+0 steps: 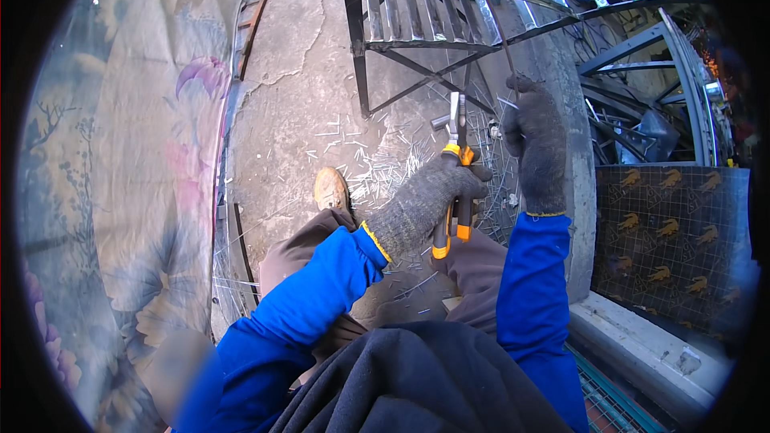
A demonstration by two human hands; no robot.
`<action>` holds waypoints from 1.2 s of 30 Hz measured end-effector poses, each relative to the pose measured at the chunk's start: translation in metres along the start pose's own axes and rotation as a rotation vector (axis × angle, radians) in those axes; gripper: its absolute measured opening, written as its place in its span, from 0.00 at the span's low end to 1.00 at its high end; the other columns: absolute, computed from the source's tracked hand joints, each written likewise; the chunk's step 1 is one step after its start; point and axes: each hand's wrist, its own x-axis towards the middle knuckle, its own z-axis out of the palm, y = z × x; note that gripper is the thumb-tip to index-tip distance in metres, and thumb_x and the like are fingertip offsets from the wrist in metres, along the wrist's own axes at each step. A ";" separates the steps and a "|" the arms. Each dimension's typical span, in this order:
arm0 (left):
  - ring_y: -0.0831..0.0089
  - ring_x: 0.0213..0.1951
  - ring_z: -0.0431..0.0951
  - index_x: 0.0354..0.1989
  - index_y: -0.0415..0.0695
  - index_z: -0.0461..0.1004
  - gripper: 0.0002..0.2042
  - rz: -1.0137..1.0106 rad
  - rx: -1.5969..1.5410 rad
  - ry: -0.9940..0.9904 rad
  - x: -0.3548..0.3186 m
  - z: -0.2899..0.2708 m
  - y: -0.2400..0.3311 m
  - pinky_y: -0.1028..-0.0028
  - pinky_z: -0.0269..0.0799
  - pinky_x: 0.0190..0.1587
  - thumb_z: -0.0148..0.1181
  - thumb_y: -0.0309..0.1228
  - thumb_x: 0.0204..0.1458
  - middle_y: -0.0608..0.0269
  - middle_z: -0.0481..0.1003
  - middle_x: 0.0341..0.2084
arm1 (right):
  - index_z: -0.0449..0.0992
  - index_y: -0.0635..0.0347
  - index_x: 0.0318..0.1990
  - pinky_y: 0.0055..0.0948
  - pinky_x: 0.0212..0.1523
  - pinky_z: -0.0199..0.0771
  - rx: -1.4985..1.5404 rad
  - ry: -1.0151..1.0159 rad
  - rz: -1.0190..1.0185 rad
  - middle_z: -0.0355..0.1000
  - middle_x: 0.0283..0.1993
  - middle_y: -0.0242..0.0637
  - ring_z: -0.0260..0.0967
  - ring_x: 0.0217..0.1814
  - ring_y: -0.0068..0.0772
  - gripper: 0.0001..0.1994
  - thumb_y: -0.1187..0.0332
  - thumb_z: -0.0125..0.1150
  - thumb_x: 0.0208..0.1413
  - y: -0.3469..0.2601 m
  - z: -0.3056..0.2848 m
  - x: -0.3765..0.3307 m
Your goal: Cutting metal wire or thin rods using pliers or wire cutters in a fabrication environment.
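Observation:
A grey knit work glove covers each of my hands. My left hand (429, 196), near the middle, is closed around a pair of pliers (463, 156) with orange and black handles; the metal jaws point away from me. To the right, my right hand (536, 140) is raised with its fingers closed around a thin dark rod (499, 28). From that hand the rod runs up and away past the slatted metal frame (425, 20). A short pale metal piece (508, 103) shows by the right fingers. A grey metal cylinder (440, 122) lies beside the plier jaws.
Many short metal offcuts (385, 176) litter the concrete floor (281, 124) around my shoe (330, 190). A floral cloth (144, 192) hangs at left. On the right are a grey metal frame (678, 64), a dark patterned panel (666, 240) and a pale ledge (642, 345). Sparks (710, 62) show at far right.

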 end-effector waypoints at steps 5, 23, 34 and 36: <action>0.63 0.47 0.78 0.57 0.38 0.62 0.22 0.055 -0.147 0.071 0.003 -0.014 0.002 0.67 0.76 0.51 0.55 0.24 0.52 0.52 0.74 0.48 | 0.75 0.62 0.50 0.17 0.22 0.60 0.018 0.079 0.299 0.67 0.27 0.26 0.59 0.24 0.13 0.14 0.64 0.59 0.60 -0.014 0.012 -0.007; 0.70 0.44 0.79 0.57 0.35 0.64 0.22 -0.019 0.038 -0.041 -0.005 -0.014 0.009 0.72 0.77 0.48 0.56 0.27 0.53 0.57 0.76 0.44 | 0.73 0.59 0.52 0.17 0.24 0.66 0.286 0.058 0.309 0.71 0.31 0.29 0.66 0.26 0.17 0.18 0.56 0.48 0.67 0.000 0.011 -0.005; 0.74 0.41 0.78 0.58 0.36 0.63 0.24 0.089 0.293 0.110 0.000 -0.021 0.015 0.76 0.76 0.45 0.59 0.28 0.53 0.62 0.75 0.45 | 0.73 0.62 0.51 0.18 0.26 0.70 0.285 0.201 0.397 0.70 0.34 0.31 0.68 0.33 0.19 0.14 0.62 0.52 0.65 -0.007 0.014 -0.005; 0.74 0.40 0.78 0.58 0.36 0.64 0.23 0.129 0.314 0.148 0.004 -0.021 0.011 0.76 0.76 0.45 0.59 0.28 0.54 0.61 0.75 0.44 | 0.72 0.62 0.54 0.19 0.26 0.73 0.210 0.078 0.365 0.72 0.36 0.33 0.70 0.33 0.19 0.16 0.62 0.52 0.64 0.001 0.010 -0.005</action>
